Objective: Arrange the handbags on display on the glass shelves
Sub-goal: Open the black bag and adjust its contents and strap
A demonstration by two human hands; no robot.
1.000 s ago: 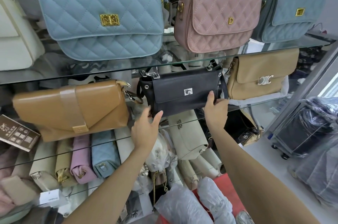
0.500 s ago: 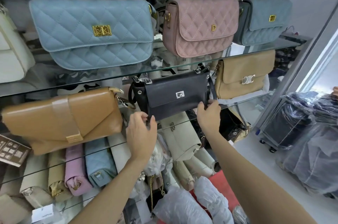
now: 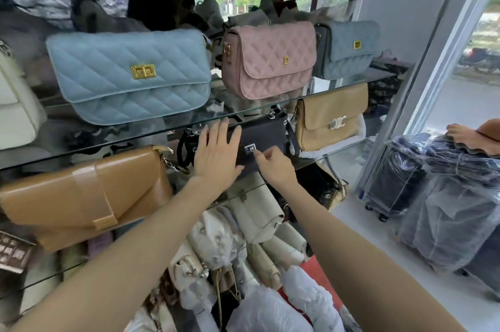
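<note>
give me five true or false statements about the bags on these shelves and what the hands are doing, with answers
1. The left hand lies flat with straight fingers on the black bag. True.
2. The right hand grips the tan bag. False: its fingers are at the silver clasp of the black bag.
3. The pink bag sits on the same shelf as the black bag. False: it stands on the upper glass shelf, one level above.
4. The black bag stands between the brown bag and the tan bag. True.
5. The light blue bag has a silver clasp. False: its clasp is gold.
</note>
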